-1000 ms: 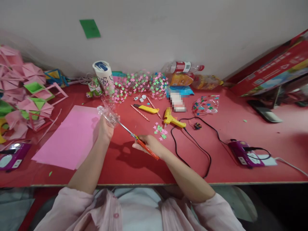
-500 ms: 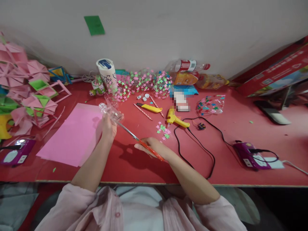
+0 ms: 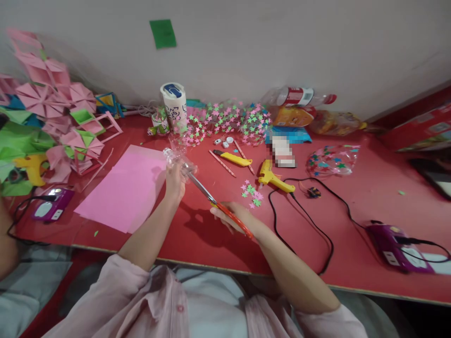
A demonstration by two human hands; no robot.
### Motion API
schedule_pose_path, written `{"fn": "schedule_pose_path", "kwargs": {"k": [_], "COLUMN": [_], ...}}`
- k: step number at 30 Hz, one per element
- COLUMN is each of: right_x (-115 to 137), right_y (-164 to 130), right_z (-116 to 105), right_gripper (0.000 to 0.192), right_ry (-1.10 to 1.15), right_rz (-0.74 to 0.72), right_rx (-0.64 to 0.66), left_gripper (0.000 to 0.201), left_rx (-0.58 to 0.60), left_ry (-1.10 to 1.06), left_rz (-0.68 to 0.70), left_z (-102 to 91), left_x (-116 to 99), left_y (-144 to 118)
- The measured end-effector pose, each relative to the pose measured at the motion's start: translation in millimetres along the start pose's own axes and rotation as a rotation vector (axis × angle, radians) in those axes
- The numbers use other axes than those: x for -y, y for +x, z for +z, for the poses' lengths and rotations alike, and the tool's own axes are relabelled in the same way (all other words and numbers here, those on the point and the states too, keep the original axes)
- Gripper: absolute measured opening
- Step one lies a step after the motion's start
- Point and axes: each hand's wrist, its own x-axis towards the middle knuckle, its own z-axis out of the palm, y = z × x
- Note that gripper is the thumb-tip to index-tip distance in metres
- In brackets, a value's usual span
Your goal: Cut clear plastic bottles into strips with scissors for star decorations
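Note:
My left hand [image 3: 174, 182] is closed around a clear plastic bottle piece [image 3: 170, 155], whose transparent edges show on both sides of the fingers. My right hand [image 3: 243, 217] grips a pair of scissors [image 3: 232, 218] with orange handles. The long metal blades point up and left and reach the plastic at my left fingers; whether they bite into it is hard to see. Left of that hand lies a stack of pink paper [image 3: 125, 190]. Small pink and green paper stars [image 3: 252, 193] lie scattered beyond my right hand.
A yellow glue gun [image 3: 273, 178] trails a black cable to a purple power strip [image 3: 394, 249]. Behind my hands are a yellow utility knife [image 3: 236, 159], star-covered clear plastic pieces [image 3: 223, 117] and a white tumbler [image 3: 174, 105]. Pink and green paper shapes [image 3: 52, 94] crowd the left; another person's arm [image 3: 6, 239] shows there.
The view has swung left, so things on the table appear further right. Both hands keep their grips, and the scissors stay against the plastic piece. Another person's arm has come into view at left.

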Motion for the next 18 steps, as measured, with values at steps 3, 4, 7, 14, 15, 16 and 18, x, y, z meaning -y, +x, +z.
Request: {"fn": "schedule_pose_path", "kwargs": {"k": [3,4,7,14,15,16,18], "right_x": [-1,-1,-1,2,2,2,1], "right_y": [-1,-1,-1,0,0,1,2], "right_z": [1,1,1,2,3,3,4], "right_gripper": [0.054,0.053,0.053,0.053,0.053,0.053,0.052], "right_ry": [-0.009,-0.012,-0.008,0.020,0.027,0.034,0.039], "right_rz": [-0.008,-0.011,-0.016,-0.013,-0.012,-0.013,-0.023], "right_rx": [0.006,0.010,0.001,-0.015,-0.016,-0.018,-0.022], "left_gripper": [0.023,0.022,0.021,0.034,0.036,0.038,0.041], "left_rx": [-0.008,-0.016,-0.055,-0.070,-0.076,-0.082,-0.088], "left_ry": [-0.002,-0.007,-0.017,0.042,0.056,0.071,0.103], "left_rz": [0.001,0.004,0.019,-0.011,-0.019,-0.021,-0.010], "left_z": [-0.3,-1.2,-3.8,-1.2,-1.4,-1.9,-3.6], "left_x": [-2,-3,-7,6,8,10,13], "left_y": [1,3,6,2,1,2,3]}}
